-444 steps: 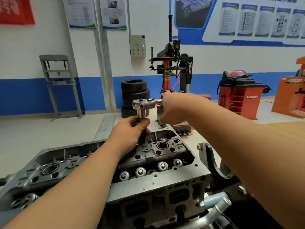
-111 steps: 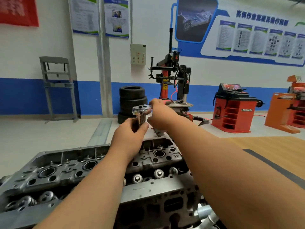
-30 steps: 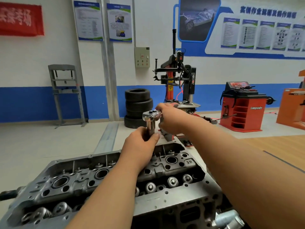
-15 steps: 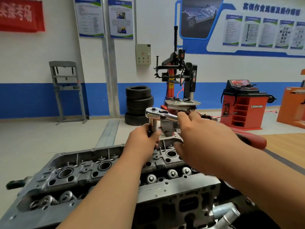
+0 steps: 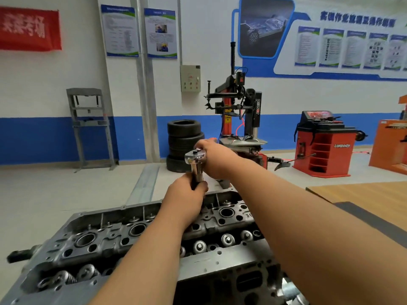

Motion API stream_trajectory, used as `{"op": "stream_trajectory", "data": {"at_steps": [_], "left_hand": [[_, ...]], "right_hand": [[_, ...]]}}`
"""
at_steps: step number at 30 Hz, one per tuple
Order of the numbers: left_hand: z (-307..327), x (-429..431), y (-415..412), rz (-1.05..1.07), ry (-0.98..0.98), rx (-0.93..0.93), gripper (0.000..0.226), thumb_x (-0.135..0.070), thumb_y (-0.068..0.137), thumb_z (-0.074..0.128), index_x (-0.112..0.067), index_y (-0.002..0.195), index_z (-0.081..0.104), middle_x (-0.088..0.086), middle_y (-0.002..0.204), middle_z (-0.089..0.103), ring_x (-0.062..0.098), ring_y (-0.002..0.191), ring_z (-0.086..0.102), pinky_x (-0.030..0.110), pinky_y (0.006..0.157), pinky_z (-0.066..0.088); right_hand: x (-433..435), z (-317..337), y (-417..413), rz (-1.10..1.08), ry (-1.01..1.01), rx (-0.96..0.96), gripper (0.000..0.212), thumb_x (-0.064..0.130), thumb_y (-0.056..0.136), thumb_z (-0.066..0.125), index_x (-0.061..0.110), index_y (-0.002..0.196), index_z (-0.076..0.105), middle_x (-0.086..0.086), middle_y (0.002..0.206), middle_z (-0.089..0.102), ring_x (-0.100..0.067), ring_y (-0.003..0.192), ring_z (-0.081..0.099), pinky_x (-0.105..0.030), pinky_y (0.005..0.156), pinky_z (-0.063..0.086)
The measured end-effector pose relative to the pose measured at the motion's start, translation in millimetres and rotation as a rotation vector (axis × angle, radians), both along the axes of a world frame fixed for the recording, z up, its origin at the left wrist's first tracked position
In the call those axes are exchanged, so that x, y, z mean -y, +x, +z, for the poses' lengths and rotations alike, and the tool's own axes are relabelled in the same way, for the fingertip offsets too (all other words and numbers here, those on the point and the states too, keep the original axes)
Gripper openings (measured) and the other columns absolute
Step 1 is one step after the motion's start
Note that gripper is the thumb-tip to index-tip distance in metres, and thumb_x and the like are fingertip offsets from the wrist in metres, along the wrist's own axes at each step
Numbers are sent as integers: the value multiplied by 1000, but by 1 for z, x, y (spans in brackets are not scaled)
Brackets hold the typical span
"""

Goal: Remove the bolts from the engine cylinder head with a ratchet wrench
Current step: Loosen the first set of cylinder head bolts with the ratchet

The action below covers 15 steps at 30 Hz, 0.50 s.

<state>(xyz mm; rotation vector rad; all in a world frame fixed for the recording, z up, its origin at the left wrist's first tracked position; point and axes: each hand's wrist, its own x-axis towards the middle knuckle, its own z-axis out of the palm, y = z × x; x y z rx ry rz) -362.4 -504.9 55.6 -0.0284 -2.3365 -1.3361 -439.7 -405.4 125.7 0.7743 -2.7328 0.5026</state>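
Note:
A grey engine cylinder head point(image 5: 105, 238) lies across the lower part of the view, with round bores, valve springs and bolt holes showing. A chrome ratchet wrench point(image 5: 195, 157) stands upright over its far right part, on a socket extension that runs down into the head. My left hand point(image 5: 187, 199) grips the extension just below the ratchet head. My right hand point(image 5: 218, 157) is wrapped around the wrench handle, which points away from me and is hidden by the hand. The bolt under the socket is hidden.
A stack of black tyres point(image 5: 184, 144) and a red and black tyre changer point(image 5: 237, 111) stand behind the head. A red wheel balancer point(image 5: 323, 144) is at the right, a grey press frame point(image 5: 90, 126) at the left wall. A wooden surface point(image 5: 363, 194) lies at right.
My right hand has swung the wrench handle from the near right back to the far side. My left hand stays on the extension.

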Motion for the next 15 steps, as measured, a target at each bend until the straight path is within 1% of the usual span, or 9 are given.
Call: {"op": "stream_trajectory", "data": {"at_steps": [2,3,5,7,8,10,12,13,15], "left_hand": [[0,0,2,-14,22,-6,12,-22,92,57,-22,81,61,0,81,72,22,80,67,39,77,53],[0,-1,2,-13,25,-17,14,-21,92,58,-22,79,62,0,79,72,22,78,68,40,77,54],[0,-2,2,-3,8,-35,16,-22,91,60,-23,75,63,-1,77,72,20,76,68,40,76,55],[0,-3,1,5,25,-37,17,-23,90,62,-22,73,64,0,73,72,20,72,69,40,73,57],[-1,-3,0,3,42,-36,17,-22,90,63,-21,73,64,1,71,72,20,70,69,41,73,57],[-3,-3,-2,-5,66,-37,16,-22,90,64,-20,74,65,2,72,72,22,72,70,43,75,57],[-4,-2,-3,-7,61,-42,13,-24,90,65,-24,77,66,-3,72,71,11,70,69,35,71,56],[-4,-1,-2,-8,48,-50,12,-26,90,65,-27,78,66,-8,71,70,0,65,66,26,64,54],[-4,-1,-1,-12,38,-61,9,-27,89,65,-31,81,66,-15,71,67,-14,60,59,7,47,41]], "right_hand": [[3,-2,5,12,-39,9,52,6,87,53,20,135,39,-7,139,28,-20,87,50,-29,82,41],[-2,-4,8,-23,-37,4,53,7,87,53,20,136,37,-5,140,27,-24,91,53,-33,84,43],[-18,-7,23,-188,77,-64,55,10,87,54,20,137,33,-4,140,32,-31,108,54,-44,88,45],[-38,-8,47,-317,168,-175,55,14,87,55,19,136,31,-7,136,35,-32,106,55,-42,74,50],[-46,-9,64,-347,193,-212,54,19,88,56,18,135,30,-7,134,36,-32,103,56,-39,66,48],[-57,-15,102,-338,223,-270,56,32,90,54,18,137,27,-8,131,37,-29,94,57,-33,58,42],[-57,-24,138,-270,274,-311,67,38,90,53,17,142,16,-9,132,33,-25,84,55,-28,53,37],[-54,-27,150,-231,300,-326,72,37,89,54,17,143,11,-11,134,30,-24,81,56,-26,50,35],[-47,-27,156,-222,331,-324,74,33,89,55,15,144,9,-12,136,26,-25,81,56,-25,45,31]]}}
